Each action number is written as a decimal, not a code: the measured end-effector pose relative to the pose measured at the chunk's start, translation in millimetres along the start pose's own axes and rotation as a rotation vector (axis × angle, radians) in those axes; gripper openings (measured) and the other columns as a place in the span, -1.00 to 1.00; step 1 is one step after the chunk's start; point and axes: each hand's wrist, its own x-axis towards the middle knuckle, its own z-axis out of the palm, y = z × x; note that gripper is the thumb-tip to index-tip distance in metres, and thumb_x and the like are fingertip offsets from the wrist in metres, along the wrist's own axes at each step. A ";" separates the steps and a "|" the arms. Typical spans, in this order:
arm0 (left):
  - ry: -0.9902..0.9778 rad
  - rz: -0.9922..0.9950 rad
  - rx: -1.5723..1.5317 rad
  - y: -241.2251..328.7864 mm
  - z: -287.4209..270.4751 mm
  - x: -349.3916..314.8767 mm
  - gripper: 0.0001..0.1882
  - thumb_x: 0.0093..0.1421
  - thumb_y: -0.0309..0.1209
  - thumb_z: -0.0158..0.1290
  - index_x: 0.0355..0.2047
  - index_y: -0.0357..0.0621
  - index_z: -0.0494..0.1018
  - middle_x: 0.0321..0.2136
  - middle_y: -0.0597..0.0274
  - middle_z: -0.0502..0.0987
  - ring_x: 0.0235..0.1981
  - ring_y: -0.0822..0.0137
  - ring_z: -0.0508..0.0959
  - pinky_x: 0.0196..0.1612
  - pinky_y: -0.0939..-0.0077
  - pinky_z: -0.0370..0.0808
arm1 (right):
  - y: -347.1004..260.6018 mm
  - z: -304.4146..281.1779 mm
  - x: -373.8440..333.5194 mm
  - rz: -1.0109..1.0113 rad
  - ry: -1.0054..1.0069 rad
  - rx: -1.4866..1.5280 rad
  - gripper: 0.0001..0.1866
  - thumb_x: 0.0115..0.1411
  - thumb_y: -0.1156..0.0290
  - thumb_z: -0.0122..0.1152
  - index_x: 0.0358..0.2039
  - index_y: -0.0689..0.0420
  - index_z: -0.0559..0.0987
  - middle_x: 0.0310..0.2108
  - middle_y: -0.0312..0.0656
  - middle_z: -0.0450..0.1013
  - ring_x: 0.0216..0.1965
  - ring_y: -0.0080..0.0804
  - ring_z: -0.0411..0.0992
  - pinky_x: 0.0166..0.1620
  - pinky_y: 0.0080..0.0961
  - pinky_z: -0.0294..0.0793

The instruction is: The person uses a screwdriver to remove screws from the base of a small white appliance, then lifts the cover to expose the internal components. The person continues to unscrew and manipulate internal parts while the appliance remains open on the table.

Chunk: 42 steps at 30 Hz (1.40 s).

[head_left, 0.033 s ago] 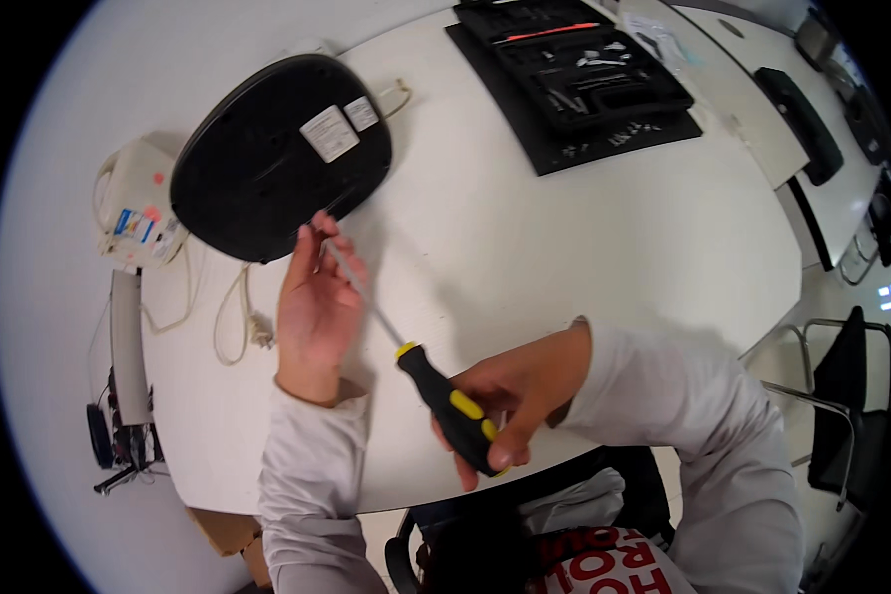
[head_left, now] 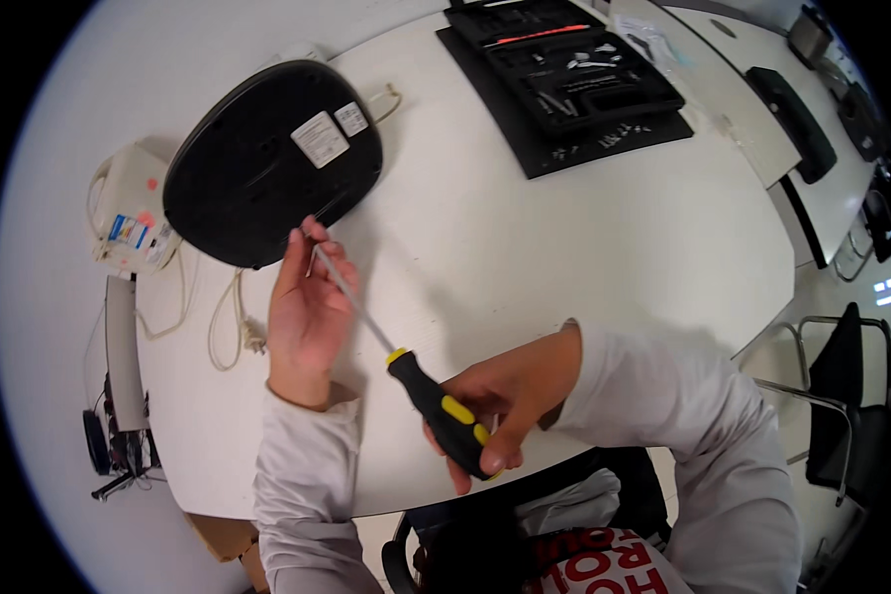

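A long screwdriver [head_left: 436,401] with a black and yellow handle lies in my right hand [head_left: 505,396], whose fingers are wrapped round the handle. Its thin metal shaft slants up and left to the fingertips of my left hand [head_left: 312,317]. The left thumb and forefinger are pinched together by the shaft's tip. Whatever is between them is too small to make out. Just beyond those fingertips rests a black rounded appliance base [head_left: 238,188], underside up, with two white labels. The left fingertips overlap its near edge; contact cannot be told.
A black tool case [head_left: 604,104] stands open on a dark mat [head_left: 510,129] at the far right, with small metal parts [head_left: 624,134] on the mat. At the left are a white appliance [head_left: 134,213] and a cord with a plug [head_left: 252,337]. A chair [head_left: 841,396] stands right.
The whole view has shifted slightly, so things sit a little further left. Both hands and the screwdriver keep the same grip and position relative to the black base.
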 end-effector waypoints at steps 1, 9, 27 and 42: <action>-0.055 -0.011 -0.017 2.5 1.0 0.0 -0.83 0.27 -0.35 -0.05 -0.18 -0.11 0.44 -0.32 0.36 0.49 -0.29 0.44 0.46 -0.22 0.53 0.45 | -0.2 -0.7 0.4 0.028 -0.023 0.007 -0.49 0.03 0.30 0.33 -0.08 0.13 0.29 -0.17 -0.15 0.47 -0.34 -0.60 0.39 -0.31 -0.67 0.42; -0.352 0.306 -0.075 71.2 20.5 -14.1 -0.81 0.30 -0.49 -0.14 -0.17 -0.31 0.42 -0.28 0.13 0.49 -0.26 0.33 0.43 -0.10 0.47 0.43 | 8.2 -0.6 5.0 0.012 -0.325 -0.039 -0.52 0.04 0.32 0.32 -0.09 0.12 0.30 -0.14 -0.15 0.45 -0.23 -0.53 0.39 -0.20 -0.57 0.44; -0.794 0.638 1.890 -158.2 171.5 98.7 -0.88 0.01 -0.41 0.17 -0.49 -0.16 0.48 -0.59 0.33 0.51 -0.51 0.34 0.49 -0.37 0.47 0.41 | 12.8 -9.5 14.4 0.147 -0.029 -0.079 -0.66 0.18 0.22 0.17 -0.25 0.21 0.34 -0.41 -0.26 0.39 -0.45 -0.57 0.36 -0.34 -0.56 0.49; -0.760 1.354 2.106 -236.5 171.9 177.7 -0.93 -0.02 -0.36 0.18 -0.57 0.01 0.52 -0.23 0.42 0.37 0.03 0.30 0.27 0.17 0.11 0.12 | 35.1 -39.2 24.5 0.241 0.016 -0.288 -0.66 0.17 0.28 0.01 -0.16 0.25 0.52 -0.21 -0.18 0.51 -0.21 -0.38 0.52 -0.07 -0.34 0.41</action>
